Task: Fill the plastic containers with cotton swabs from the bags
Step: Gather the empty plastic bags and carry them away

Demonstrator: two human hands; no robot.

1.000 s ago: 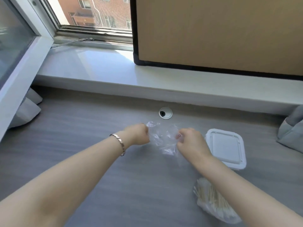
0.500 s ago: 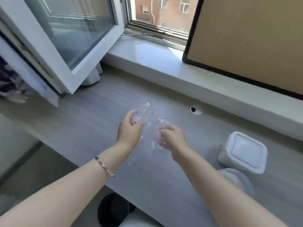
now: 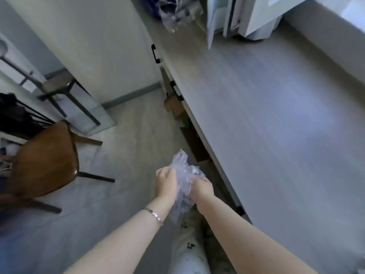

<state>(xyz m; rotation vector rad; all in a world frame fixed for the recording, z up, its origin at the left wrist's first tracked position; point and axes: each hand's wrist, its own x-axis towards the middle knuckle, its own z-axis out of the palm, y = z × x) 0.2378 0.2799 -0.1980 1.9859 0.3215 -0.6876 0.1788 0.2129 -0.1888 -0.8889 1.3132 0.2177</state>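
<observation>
Head view, single entry.

Item: plastic bag (image 3: 184, 169), clear, crumpled, one. Location: it is hanging in the air off the near edge of the desk (image 3: 276, 135), above the floor (image 3: 126, 147) and just ahead of the person's trouser leg (image 3: 187, 252). It is touching nothing but the two hands.

Grip: the left hand (image 3: 166, 184) is clasping the bag's left side with curled fingers. The right hand (image 3: 202, 187) is pinching into its right side with fingers likewise curled. Both are grasping the film, and the film is bunching between them. A bracelet (image 3: 153, 214) is sitting on the left wrist.

Orientation: the bag's long axis is running away from the body. Its crumpled tip is pointing up the frame, towards the desk's far end, and its loose tail is trailing back between the wrists.

Contents: no cotton swabs are showing through the film, so the bag is probably empty, though blur is limiting certainty.

Progress, judged: this bag appears spent and is being scrunched, probably for discarding. The containers are lying outside the frame, so how many are filled, and how many bags remain, cannot be told.

Other stock: a wooden chair (image 3: 45, 155) is standing on the floor to the left. A window frame (image 3: 250, 18) is showing at the top right.
</observation>
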